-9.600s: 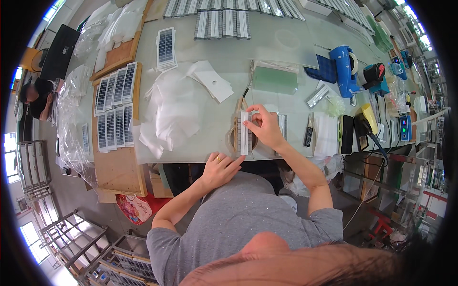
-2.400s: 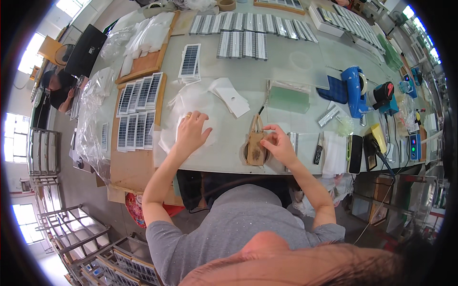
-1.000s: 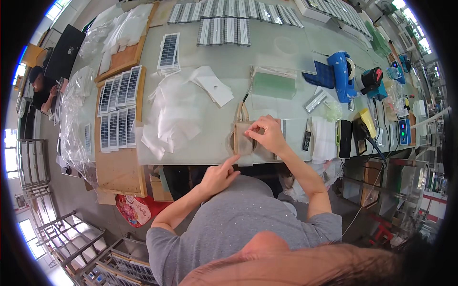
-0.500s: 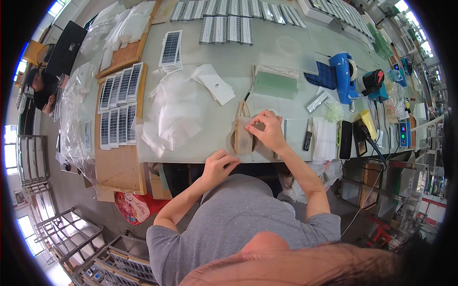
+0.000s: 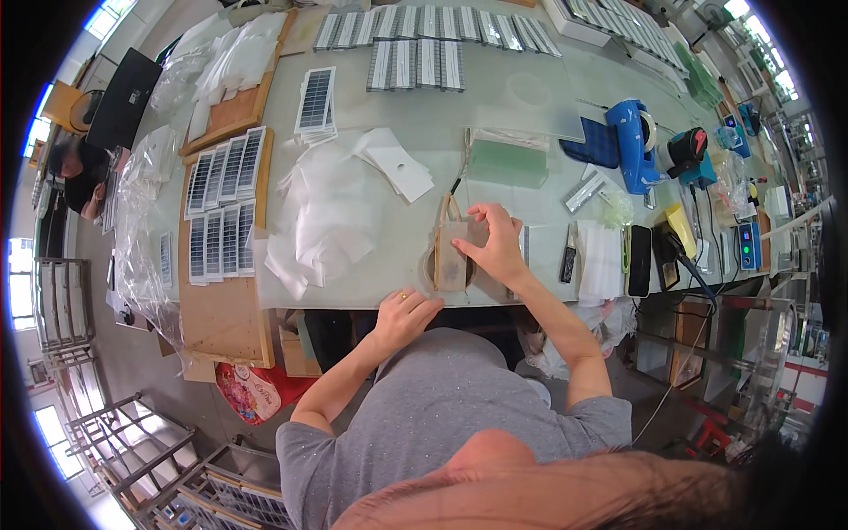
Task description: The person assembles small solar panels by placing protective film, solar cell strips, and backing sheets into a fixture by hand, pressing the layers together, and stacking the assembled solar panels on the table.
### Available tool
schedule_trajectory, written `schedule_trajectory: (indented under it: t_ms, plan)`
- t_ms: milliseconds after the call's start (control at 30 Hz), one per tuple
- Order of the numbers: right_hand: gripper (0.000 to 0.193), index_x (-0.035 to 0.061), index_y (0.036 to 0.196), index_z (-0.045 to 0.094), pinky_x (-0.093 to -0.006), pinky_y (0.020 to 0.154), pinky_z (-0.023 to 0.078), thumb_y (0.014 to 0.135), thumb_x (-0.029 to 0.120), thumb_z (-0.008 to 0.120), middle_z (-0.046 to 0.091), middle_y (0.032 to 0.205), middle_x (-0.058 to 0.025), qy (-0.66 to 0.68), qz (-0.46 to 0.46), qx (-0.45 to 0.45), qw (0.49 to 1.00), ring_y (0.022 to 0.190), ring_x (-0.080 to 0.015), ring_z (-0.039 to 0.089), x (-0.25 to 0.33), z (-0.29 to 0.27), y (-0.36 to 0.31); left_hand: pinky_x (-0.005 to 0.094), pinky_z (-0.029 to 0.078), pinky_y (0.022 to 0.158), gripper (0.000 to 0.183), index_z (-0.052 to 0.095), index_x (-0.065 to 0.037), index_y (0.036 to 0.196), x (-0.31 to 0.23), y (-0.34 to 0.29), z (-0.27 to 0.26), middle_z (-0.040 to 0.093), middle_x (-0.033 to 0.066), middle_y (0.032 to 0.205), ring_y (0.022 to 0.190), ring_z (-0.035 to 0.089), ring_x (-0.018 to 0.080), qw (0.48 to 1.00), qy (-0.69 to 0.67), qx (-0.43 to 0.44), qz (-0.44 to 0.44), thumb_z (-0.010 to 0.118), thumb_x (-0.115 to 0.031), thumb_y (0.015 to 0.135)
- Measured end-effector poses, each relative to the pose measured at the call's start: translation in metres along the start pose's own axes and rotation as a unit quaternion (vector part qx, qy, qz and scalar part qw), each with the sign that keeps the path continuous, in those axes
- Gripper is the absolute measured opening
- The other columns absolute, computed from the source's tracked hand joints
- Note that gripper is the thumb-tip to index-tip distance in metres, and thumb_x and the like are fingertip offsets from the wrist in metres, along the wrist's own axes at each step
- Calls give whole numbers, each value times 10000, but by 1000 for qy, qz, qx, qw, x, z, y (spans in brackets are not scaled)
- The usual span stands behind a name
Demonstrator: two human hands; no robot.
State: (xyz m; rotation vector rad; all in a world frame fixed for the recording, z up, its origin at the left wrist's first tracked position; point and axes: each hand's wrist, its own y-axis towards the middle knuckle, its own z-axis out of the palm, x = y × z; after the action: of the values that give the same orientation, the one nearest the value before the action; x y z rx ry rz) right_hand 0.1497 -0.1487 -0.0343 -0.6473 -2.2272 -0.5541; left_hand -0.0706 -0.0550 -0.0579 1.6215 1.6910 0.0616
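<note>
1. I am watching the wooden block [image 5: 438,256], which is lying near the front edge of the desk [image 5: 402,247].
2. Its top, bare brown a couple of seconds ago, is now looking paler; a thin translucent sheet [image 5: 453,258] seems to be covering it.
3. The left hand [image 5: 406,318], earlier reaching over the loose white sheets [image 5: 327,221] left of the block, is now resting just nearer than the block and to its left. Its fingers are curling; I cannot tell whether they are gripping anything.
4. The right hand [image 5: 497,246] is reaching over the block's right side. Thumb and forefinger, nearly meeting half a second ago, are now standing apart, the thumb apparently touching the block's top, with nothing visibly grasped.
5. I am judging that the work is moving from fetching a sheet to settling it.
6. Beyond the block, a green stack [image 5: 508,165] is lying untouched.
</note>
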Motion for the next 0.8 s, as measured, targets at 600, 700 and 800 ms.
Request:
schedule_trajectory:
  t_ms: [600, 700, 800]
  plan:
    - [791, 230, 1314, 609, -490, 1072, 247, 628, 565, 816, 438, 1415, -69, -253, -27, 65, 965, 1259, -310, 362, -69, -81, -40, 308, 427, 552, 411, 676, -91, 1154, -5, -9, 2, 455, -1, 706, 630, 519, 152, 998, 22, 33, 42, 750, -82, 750]
    - [737, 223, 1293, 610, -487, 1061, 253, 653, 524, 816, 445, 1408, -61, -254, -43, 49, 965, 1249, -307, 368, -69, -80, -39, 306, 429, 551, 416, 675, -91, 1161, -5, -9, 1, 452, -1, 710, 627, 516, 152, 998, 27, 39, 45, 748, -82, 752]
    - [605, 193, 1232, 615, -466, 1033, 274, 708, 421, 814, 528, 1276, -44, -228, -62, 25, 971, 1175, -273, 436, -66, -81, -37, 304, 434, 554, 417, 672, -93, 1167, -7, -8, 0, 448, -1, 706, 625, 514, 153, 998, 26, 40, 39, 741, -87, 756]
